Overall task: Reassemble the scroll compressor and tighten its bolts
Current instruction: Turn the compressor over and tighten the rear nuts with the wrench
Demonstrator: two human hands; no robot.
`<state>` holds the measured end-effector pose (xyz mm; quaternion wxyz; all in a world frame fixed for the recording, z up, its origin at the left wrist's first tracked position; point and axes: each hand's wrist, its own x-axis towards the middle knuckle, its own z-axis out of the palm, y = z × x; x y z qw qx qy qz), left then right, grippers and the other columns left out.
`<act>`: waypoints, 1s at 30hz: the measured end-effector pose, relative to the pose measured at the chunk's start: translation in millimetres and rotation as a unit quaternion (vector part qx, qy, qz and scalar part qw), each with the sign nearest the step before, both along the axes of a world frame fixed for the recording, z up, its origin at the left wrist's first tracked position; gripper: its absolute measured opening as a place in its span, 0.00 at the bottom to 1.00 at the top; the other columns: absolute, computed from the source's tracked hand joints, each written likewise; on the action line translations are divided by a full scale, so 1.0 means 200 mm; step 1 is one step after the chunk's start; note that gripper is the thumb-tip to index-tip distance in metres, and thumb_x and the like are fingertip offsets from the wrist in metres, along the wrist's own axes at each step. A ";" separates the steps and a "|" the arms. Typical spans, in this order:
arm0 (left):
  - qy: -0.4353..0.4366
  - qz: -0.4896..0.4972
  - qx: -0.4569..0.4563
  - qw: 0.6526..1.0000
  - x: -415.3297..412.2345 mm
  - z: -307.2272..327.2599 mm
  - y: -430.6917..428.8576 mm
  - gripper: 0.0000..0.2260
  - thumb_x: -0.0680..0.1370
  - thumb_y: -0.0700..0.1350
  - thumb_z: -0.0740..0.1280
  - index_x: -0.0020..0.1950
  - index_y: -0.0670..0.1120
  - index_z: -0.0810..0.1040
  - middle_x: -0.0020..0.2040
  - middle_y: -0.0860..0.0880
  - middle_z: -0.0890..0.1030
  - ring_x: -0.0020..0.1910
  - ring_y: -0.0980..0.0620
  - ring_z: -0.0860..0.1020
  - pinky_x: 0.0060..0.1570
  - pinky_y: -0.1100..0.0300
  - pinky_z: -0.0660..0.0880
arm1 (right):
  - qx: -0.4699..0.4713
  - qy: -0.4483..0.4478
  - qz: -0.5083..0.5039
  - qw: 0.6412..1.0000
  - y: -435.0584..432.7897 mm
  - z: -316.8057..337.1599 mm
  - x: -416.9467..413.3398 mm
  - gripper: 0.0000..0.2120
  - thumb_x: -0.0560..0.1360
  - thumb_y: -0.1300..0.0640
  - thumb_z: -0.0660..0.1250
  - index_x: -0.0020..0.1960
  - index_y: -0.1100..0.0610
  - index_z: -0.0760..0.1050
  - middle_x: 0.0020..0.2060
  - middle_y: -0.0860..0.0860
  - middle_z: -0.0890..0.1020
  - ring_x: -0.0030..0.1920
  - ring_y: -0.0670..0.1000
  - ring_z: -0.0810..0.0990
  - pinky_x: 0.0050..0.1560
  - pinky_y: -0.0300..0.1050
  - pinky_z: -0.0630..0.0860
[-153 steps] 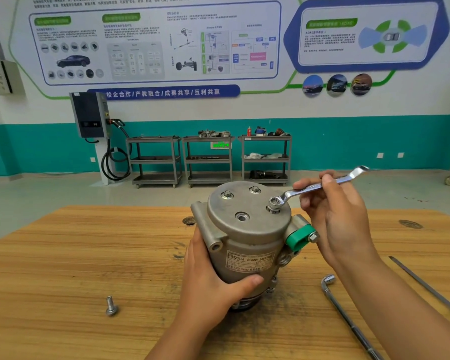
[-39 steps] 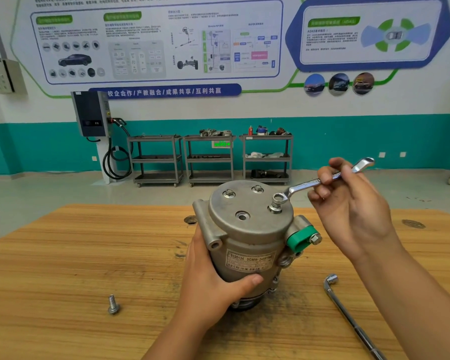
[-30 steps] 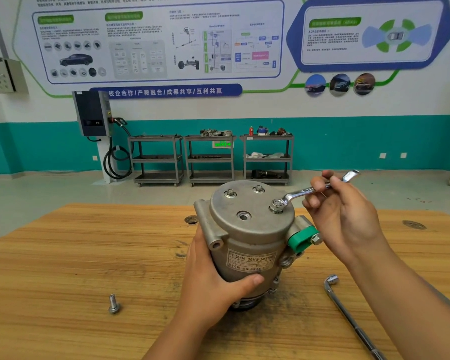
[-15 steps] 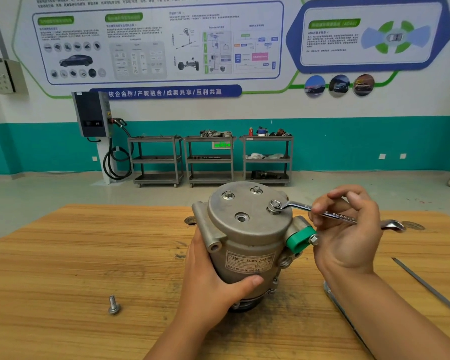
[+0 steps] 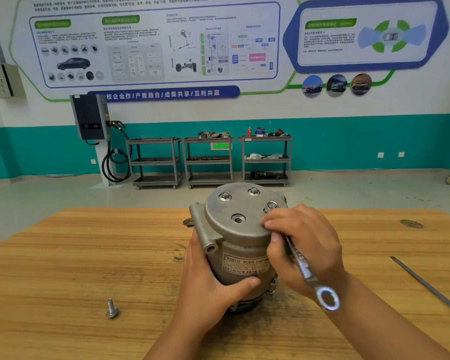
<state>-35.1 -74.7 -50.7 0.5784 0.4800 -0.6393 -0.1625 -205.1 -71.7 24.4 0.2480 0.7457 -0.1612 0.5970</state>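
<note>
the right hand (image 5: 304, 250) has its grip curled round the wrench (image 5: 300, 263), whose far ring appears seated on the bolt (image 5: 270, 205) at the right edge of the compressor (image 5: 234, 235) cover. the handle's long axis runs from there down toward the person. the left hand (image 5: 205, 281) clasps the housing, upright on the wooden table (image 5: 63, 255). a loose bolt (image 5: 111, 309) lies well left. carts (image 5: 208, 159) line the far wall.
</note>
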 end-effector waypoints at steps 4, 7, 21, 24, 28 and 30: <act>0.012 -0.032 0.017 0.999 -0.01 0.01 -0.01 0.51 0.56 0.68 0.78 0.73 0.50 0.65 0.65 0.53 0.76 0.65 0.53 0.74 0.60 0.51 0.73 | 0.016 0.048 -0.063 0.997 0.06 0.03 0.06 0.06 0.70 0.67 0.65 0.43 0.65 0.80 0.38 0.57 0.83 0.35 0.56 0.79 0.36 0.50 0.75; 0.015 -0.044 0.050 0.998 0.00 -0.01 -0.02 0.49 0.55 0.72 0.75 0.67 0.43 0.71 0.59 0.47 0.79 0.60 0.48 0.77 0.57 0.45 0.75 | 0.036 0.077 -0.054 0.995 0.11 0.04 0.11 0.07 0.71 0.68 0.65 0.45 0.65 0.81 0.40 0.57 0.83 0.36 0.57 0.79 0.41 0.46 0.74; -0.002 0.009 0.001 1.000 -0.01 -0.02 -0.01 0.54 0.51 0.77 0.71 0.73 0.56 0.63 0.64 0.64 0.71 0.65 0.64 0.68 0.59 0.64 0.68 | 0.130 -0.096 0.152 0.975 0.09 0.19 -0.07 0.12 0.81 0.50 0.55 0.50 0.53 0.75 0.45 0.49 0.81 0.45 0.48 0.81 0.48 0.40 0.77; -0.002 0.013 0.007 1.000 -0.01 -0.02 -0.01 0.56 0.50 0.78 0.70 0.73 0.55 0.63 0.64 0.64 0.70 0.65 0.64 0.68 0.58 0.68 0.66 | 0.285 -0.248 0.282 0.882 0.08 0.24 -0.10 0.11 0.79 0.47 0.57 0.44 0.45 0.76 0.41 0.50 0.83 0.39 0.51 0.82 0.44 0.43 0.79; -0.005 0.014 0.012 1.000 -0.01 -0.02 -0.01 0.56 0.49 0.78 0.70 0.73 0.55 0.63 0.65 0.63 0.70 0.65 0.64 0.68 0.59 0.66 0.67 | 0.407 -0.325 0.383 0.763 0.02 0.25 -0.14 0.09 0.82 0.60 0.52 0.45 0.57 0.69 0.35 0.53 0.83 0.34 0.51 0.82 0.38 0.41 0.79; -0.008 0.017 0.012 1.000 -0.01 -0.02 -0.01 0.56 0.49 0.79 0.69 0.73 0.56 0.63 0.64 0.66 0.69 0.65 0.68 0.66 0.57 0.72 0.65 | 0.441 -0.349 0.403 0.722 0.00 0.25 -0.14 0.10 0.82 0.65 0.50 0.46 0.58 0.67 0.32 0.54 0.82 0.32 0.50 0.80 0.35 0.41 0.78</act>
